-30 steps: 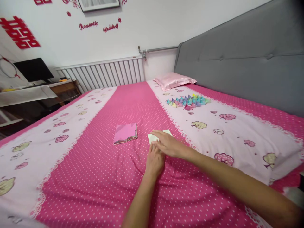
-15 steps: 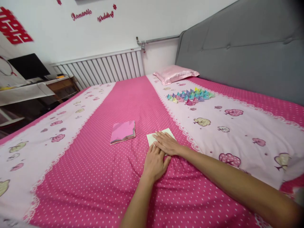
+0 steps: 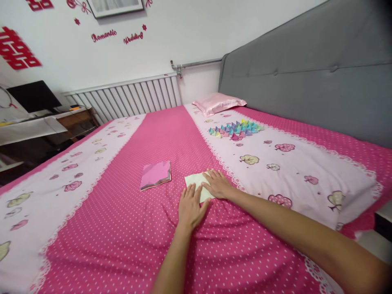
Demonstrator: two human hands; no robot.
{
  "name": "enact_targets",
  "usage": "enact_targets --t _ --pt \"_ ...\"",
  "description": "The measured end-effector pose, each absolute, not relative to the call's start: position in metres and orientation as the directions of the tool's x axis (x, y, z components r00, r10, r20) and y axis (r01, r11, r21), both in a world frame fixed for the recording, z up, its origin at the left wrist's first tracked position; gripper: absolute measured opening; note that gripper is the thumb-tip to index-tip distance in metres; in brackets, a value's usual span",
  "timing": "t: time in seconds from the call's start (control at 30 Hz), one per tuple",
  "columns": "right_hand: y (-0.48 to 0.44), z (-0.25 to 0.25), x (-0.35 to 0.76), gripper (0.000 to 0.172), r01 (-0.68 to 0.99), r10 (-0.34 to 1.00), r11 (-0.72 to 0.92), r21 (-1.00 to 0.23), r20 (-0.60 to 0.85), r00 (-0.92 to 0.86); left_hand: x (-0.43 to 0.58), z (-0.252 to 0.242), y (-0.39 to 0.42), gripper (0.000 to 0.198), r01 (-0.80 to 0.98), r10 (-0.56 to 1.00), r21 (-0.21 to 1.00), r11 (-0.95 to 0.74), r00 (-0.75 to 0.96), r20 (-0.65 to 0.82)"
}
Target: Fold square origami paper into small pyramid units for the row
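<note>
A pale yellow-green sheet of paper (image 3: 196, 179) lies flat on the pink dotted bedspread (image 3: 122, 228). My left hand (image 3: 190, 207) is spread over its near left edge, palm down and fingers apart. At the sheet's right side, my right hand (image 3: 218, 184) rests flat with fingers extended, covering that edge. Neither hand grasps anything. Left of the sheet sits a stack of square coloured paper (image 3: 156, 173), a pink piece on top and its front edges wavy.
Several small folded paper pieces (image 3: 237, 129) in many colours stand grouped toward the back right. Behind them are a pink satin pillow (image 3: 218, 103) and the grey headboard (image 3: 306, 81). A radiator (image 3: 125, 96) lines the wall, and a desk with a monitor (image 3: 33, 96) stands left.
My hands have moved apart: the left slid to the sheet's left edge and the right to its right side, uncovering the sheet's middle. The camera view has tilted up slightly.
</note>
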State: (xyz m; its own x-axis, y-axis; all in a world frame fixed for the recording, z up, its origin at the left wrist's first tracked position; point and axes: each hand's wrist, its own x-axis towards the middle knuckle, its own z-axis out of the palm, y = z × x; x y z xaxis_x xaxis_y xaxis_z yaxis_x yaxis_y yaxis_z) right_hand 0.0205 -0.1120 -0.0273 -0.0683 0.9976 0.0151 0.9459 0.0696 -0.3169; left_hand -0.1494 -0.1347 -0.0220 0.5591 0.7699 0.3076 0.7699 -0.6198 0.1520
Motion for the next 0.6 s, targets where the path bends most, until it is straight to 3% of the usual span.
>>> enact_targets --t 0.3,0.43,0.6 --pt "-0.114 -0.03 0.019 0.067 0.956 0.997 0.067 -0.287 0.056 -0.054 -0.152 -0.012 -0.116 0.044 0.771 0.8 0.271 -0.576 0.463 0.382" --pt "-0.112 -0.029 0.017 0.067 0.958 0.997 0.064 -0.28 0.047 -0.053 -0.143 -0.004 -0.109 0.043 0.755 0.745 0.223 -0.617 0.468 0.476" --pt "-0.111 -0.027 0.015 0.061 0.962 0.999 0.032 -0.272 0.022 -0.027 -0.133 -0.018 -0.104 0.043 0.749 0.745 0.152 -0.645 0.574 0.34"
